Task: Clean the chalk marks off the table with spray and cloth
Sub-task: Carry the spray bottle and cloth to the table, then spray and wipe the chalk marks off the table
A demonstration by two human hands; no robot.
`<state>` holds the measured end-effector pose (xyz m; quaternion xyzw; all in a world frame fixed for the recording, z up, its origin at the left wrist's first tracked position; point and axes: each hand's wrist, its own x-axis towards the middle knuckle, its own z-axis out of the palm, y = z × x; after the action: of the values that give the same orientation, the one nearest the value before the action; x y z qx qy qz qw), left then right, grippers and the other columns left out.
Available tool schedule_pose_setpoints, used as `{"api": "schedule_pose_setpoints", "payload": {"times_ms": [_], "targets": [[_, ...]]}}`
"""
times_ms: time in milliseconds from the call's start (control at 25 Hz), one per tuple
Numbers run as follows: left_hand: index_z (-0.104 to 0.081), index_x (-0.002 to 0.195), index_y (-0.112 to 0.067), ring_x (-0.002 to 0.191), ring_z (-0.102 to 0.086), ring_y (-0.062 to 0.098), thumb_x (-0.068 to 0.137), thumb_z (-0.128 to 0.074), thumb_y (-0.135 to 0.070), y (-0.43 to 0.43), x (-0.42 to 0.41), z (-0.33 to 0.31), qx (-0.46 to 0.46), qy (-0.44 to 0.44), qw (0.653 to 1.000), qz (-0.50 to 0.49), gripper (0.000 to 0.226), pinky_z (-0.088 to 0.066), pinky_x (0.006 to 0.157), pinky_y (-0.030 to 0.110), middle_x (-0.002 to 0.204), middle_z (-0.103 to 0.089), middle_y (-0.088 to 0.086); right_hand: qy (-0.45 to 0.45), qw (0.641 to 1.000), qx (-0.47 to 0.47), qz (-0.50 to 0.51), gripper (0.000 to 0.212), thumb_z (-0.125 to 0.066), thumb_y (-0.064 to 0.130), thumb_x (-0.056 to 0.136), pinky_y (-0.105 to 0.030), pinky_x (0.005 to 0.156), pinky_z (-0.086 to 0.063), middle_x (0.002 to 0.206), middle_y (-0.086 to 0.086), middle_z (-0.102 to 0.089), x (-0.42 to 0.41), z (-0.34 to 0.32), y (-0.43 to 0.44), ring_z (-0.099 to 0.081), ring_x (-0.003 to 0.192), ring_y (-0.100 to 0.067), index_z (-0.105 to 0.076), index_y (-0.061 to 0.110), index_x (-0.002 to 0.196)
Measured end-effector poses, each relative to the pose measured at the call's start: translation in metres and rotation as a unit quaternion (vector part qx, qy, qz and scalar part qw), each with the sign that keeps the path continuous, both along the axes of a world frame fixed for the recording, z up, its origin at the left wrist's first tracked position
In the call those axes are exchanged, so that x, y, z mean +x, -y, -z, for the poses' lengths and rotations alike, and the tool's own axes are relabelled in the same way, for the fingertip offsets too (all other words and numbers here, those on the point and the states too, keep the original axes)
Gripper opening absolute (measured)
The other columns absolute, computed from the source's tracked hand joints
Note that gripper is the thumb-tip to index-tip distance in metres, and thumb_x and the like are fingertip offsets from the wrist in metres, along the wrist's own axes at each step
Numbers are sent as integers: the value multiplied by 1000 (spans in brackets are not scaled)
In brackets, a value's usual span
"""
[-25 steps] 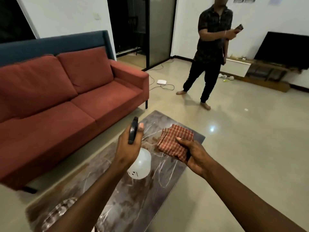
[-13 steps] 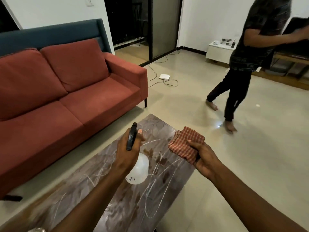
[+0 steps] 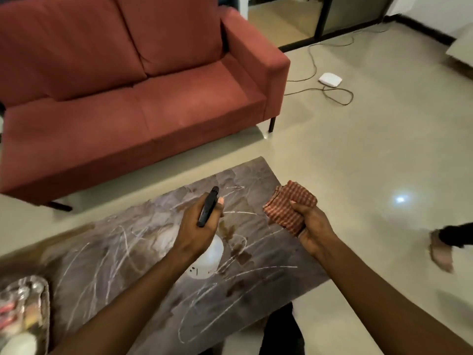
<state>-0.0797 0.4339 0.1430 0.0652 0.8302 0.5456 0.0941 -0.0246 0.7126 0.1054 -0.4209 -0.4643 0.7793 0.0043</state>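
Two hands full: left hand (image 3: 197,226) gripping spray bottle (image 3: 206,257), right hand (image 3: 311,226) clutching cloth (image 3: 289,208) at table (image 3: 115,265) edge; our chalk marks (image 3: 235,271) below.

Two bare forearms reach into view from the bottom edge, one from the lower left and one from the lower right. No sleeves, watch, bracelets or rings show on either. The left hand (image 3: 198,226) and the right hand (image 3: 313,228) are both uncovered, without gloves. Between the forearms, at the bottom edge, is a patch of dark clothing (image 3: 281,336), too dim to identify.
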Motion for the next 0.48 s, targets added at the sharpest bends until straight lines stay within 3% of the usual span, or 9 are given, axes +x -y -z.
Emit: {"api": "schedule_pose_setpoints", "payload": {"times_ms": [160,320,440,480], "targets": [[-74,94,-20,83,-80,19,97,-58,-75,-54,-6,63,1,67,997,-42,57,-63,91,61,84,-79,4,37,993,82,-82,47,-73,15,100,-46,107,-58,138,-8,-72,-37,66,-45,-72,119,-25,-61,15,146],[-76,90,-18,88,-81,20,100,-59,-60,-96,-27,121,17,103,991,-82,46,-63,97,59,84,-81,3,54,960,216,-172,44,-68,11,103,-48,113,-54,134,1,-74,-51,128,-72,-69,127,-25,-64,22,146],[-74,81,-32,85,-81,22,99,-58,-61,-123,-59,161,25,103,991,-86,38,-62,97,56,78,-79,6,21,910,339,-237,54,-70,25,103,-42,121,-45,148,8,-66,-67,182,-84,-60,137,-16,-56,30,155],[-73,79,-27,82,-81,20,99,-58,-60,-128,-72,172,17,105,991,-86,42,-62,96,56,75,-78,8,10,883,394,-257,59,-69,32,103,-40,123,-40,157,10,-58,-70,199,-86,-53,143,-13,-50,32,159]]}}
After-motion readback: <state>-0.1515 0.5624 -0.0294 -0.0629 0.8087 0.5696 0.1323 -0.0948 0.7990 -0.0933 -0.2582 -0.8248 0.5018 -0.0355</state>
